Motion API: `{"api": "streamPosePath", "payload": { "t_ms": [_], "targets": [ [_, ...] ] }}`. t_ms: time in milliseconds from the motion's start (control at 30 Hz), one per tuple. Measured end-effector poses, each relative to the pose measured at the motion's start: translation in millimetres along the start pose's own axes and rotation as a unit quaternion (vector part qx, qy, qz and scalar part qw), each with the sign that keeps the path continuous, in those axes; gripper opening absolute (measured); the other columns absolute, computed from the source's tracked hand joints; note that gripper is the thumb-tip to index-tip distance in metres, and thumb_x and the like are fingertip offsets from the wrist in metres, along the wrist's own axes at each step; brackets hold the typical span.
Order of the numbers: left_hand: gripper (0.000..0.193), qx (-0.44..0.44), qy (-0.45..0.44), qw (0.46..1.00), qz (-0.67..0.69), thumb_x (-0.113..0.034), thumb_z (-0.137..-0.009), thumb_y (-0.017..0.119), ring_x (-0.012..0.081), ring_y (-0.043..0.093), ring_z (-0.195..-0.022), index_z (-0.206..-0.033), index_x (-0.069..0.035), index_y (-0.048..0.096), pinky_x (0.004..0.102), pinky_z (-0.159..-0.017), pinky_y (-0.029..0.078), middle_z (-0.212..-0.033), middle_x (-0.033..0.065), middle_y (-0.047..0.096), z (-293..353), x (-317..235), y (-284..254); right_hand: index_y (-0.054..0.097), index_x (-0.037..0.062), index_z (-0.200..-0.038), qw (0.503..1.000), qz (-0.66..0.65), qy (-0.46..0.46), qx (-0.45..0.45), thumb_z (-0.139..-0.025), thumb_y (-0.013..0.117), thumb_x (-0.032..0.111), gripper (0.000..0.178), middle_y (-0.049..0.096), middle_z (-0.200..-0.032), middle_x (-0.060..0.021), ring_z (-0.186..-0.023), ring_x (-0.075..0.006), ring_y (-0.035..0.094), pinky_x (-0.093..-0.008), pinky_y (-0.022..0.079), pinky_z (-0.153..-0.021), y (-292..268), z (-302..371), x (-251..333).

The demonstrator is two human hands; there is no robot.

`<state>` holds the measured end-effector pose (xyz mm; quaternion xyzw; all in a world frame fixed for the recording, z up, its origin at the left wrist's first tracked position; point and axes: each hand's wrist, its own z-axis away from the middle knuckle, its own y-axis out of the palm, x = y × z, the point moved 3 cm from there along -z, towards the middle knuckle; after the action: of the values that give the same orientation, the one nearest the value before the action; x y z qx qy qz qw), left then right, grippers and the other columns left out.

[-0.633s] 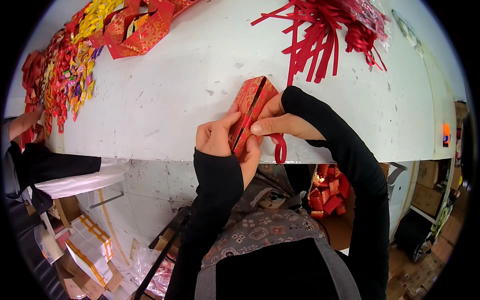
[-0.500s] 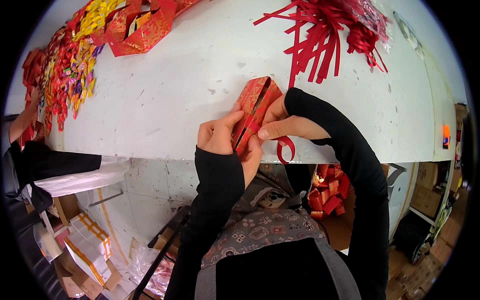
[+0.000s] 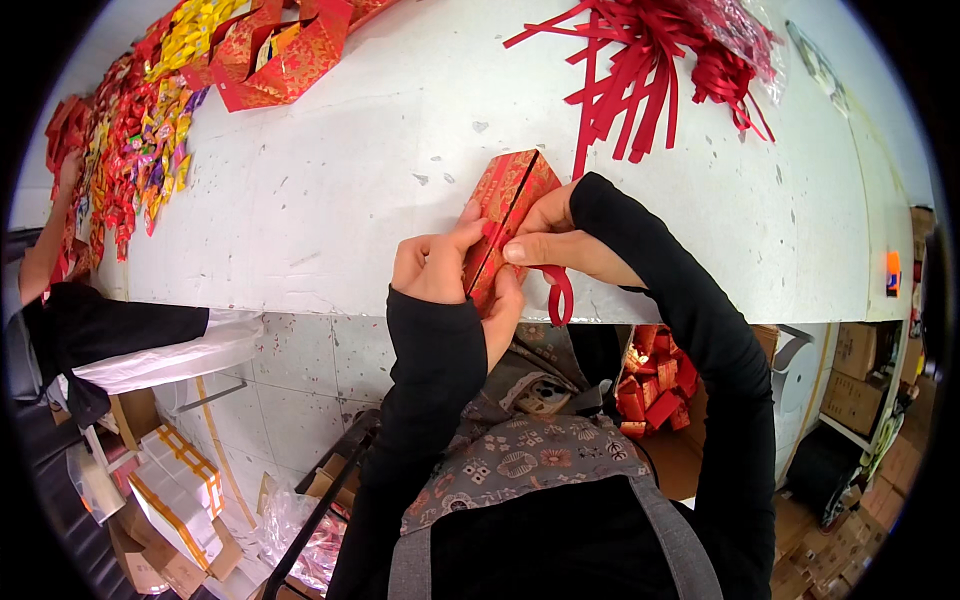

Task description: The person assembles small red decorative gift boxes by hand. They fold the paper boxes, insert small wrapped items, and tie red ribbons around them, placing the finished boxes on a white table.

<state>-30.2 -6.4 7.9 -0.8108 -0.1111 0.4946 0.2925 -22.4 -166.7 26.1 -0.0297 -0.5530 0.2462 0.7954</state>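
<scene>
At the centre of the frame, over the desk (image 3: pixel 310 220), your left hand (image 3: pixel 438 265) clasps the red-and-gold box (image 3: pixel 503 183) from both sides. Your right hand (image 3: pixel 560 243) seems to pinch the red ribbon (image 3: pixel 567 297) at its seam, a loop hanging below. You appear to be fastening it; the next move calls for holding the box steady and drawing the ribbon snug.

Free room runs across the desk (image 3: pixel 320 220) between the wrapped sweets (image 3: pixel 150 140) at far left and the red box (image 3: pixel 497 188); red ribbons (image 3: pixel 640 50) obstruct the way beyond it.
</scene>
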Motion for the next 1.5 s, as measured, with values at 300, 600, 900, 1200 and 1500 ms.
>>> {"api": "streamPosePath", "payload": {
  "t_ms": [300,600,900,1200,1500],
  "targets": [
    [0.013,0.132,-0.221,0.96,0.108,-0.013,-0.088,0.051,0.0122,0.054,-0.077,-0.089,-0.002,0.057,0.0283,-0.064,0.044,-0.086,0.0107,0.06,-24,1,-15,0.069,0.0034,-0.073,0.998,0.038,0.045,0.017,-0.076,0.07,0.034,0.031,0.062,-0.061,-0.0086,-0.053,-0.0103,0.053,-0.0248,0.042,-0.053,-3,-6,0],
    [0.021,-0.156,-0.161,0.915,0.337,-0.022,-0.092,0.044,0.0205,0.05,-0.103,-0.091,-0.003,0.051,0.0283,-0.089,0.039,-0.128,0.0171,0.048,-20,19,-53,0.049,0.0055,-0.08,0.972,-0.211,-0.037,-0.093,-0.08,0.059,0.015,0.014,0.058,-0.061,-0.0065,-0.055,-0.0104,0.054,-0.0234,0.044,-0.066,-19,67,-14],
    [0.042,-0.226,-0.035,0.962,0.148,-0.033,-0.092,0.043,0.0143,0.051,-0.108,-0.116,0.0,0.054,0.0264,-0.085,0.042,-0.122,0.0105,0.055,-52,-31,-147,0.054,-0.0027,-0.096,0.924,-0.254,-0.27,-0.095,-0.081,0.052,0.004,0.016,0.065,-0.084,-0.0168,-0.064,-0.0177,0.058,-0.0302,0.048,-0.066,-22,88,20],
    [0.021,-0.138,0.092,0.979,0.122,-0.02,-0.087,0.054,0.0183,0.053,-0.104,-0.095,-0.001,0.06,0.0295,-0.09,0.039,-0.116,0.0115,0.057,-70,-68,-155,0.068,0.0066,-0.089,0.835,0.224,-0.442,-0.24,-0.081,0.063,0.016,0.013,0.061,-0.087,-0.0081,-0.067,-0.0151,0.055,-0.0265,0.046,-0.059,5,57,67],
    [0.025,0.063,0.052,0.942,0.324,-0.02,-0.088,0.052,0.0174,0.05,-0.109,-0.104,-0.003,0.06,0.0316,-0.094,0.036,-0.12,0.0104,0.054,-71,-61,-108,0.067,0.0093,-0.1,0.878,0.048,-0.455,-0.145,-0.077,0.057,0.002,0.026,0.06,-0.087,-0.0068,-0.078,-0.0177,0.059,-0.0256,0.047,-0.068,3,25,92]
  ]
}}
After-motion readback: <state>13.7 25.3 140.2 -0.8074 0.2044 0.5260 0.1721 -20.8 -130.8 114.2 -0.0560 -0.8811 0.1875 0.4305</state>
